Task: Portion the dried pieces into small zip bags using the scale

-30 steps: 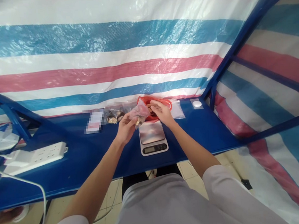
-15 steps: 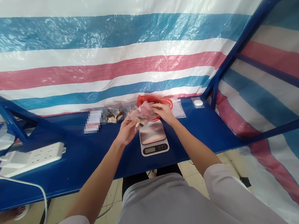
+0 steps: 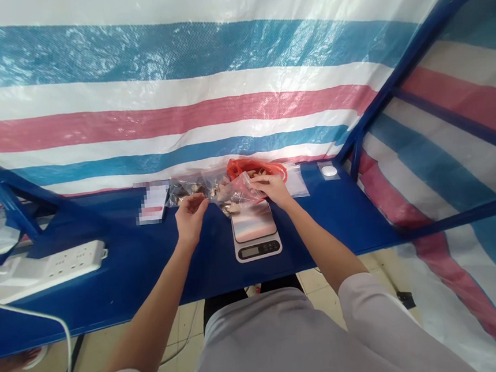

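My right hand pinches the top of a small clear bag with brown pieces in it. The bag hangs just over the far edge of a small digital scale. My left hand hovers to the left of the bag, off it, with its fingers loosely curled and nothing in them. It is nearest to another clear bag of brown pieces lying on the blue table. Behind my right hand sits a red plastic bag, open at the top.
A white power strip with its cable lies at the left of the table. A flat clear bag and a small white round object lie at the right. A striped tarpaulin wall and blue frame bars close in the back and sides.
My left hand has let go of the small clear bag and moved left, toward the other bag. My right hand now holds the bag alone, slightly lower over the scale.
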`<state>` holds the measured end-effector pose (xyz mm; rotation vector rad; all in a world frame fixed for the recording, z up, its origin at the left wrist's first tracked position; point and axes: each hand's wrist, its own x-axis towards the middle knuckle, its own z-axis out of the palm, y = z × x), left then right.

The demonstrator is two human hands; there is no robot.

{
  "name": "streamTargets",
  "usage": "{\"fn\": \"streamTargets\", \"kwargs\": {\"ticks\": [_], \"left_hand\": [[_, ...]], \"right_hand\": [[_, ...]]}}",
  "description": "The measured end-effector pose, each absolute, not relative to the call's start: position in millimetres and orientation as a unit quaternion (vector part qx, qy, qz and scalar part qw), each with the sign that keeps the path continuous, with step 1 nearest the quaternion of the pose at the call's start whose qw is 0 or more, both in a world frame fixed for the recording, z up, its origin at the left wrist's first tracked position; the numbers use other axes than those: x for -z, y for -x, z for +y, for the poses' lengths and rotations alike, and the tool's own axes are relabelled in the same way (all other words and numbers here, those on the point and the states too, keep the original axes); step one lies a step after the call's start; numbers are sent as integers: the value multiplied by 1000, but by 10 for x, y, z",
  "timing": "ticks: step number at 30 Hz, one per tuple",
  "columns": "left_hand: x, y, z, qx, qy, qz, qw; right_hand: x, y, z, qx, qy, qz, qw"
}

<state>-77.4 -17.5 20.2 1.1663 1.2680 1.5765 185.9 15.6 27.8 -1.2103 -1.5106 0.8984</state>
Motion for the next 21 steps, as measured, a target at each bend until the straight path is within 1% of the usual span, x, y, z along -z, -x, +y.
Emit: {"fn": "streamTargets", "kwargs": {"ticks": [2,4,8,12,18,21], "left_hand": [[-262,775,-183,-595,-503,521,349],[-342,718,-180,-558,-547,517,349],[-479,505,-115,-483,-606,481,409],[-532,305,1,-469,-618,463,429],[-590,135,105,-451,-554,465,523],[-617,93,117,-450,-515,477,552]], "right_hand": [[-288,-1823,146,-392,492,-603,491],[-311,-1776,140,-391,482,-605,499],[-389,-1676,128,-352,471,-637,499],[-472,-1618,75,-317,509,-654,462],[-560,-1612,-33,-311,498,-674,449],[-576,-1615,-51,-307,490,-687,441]]}}
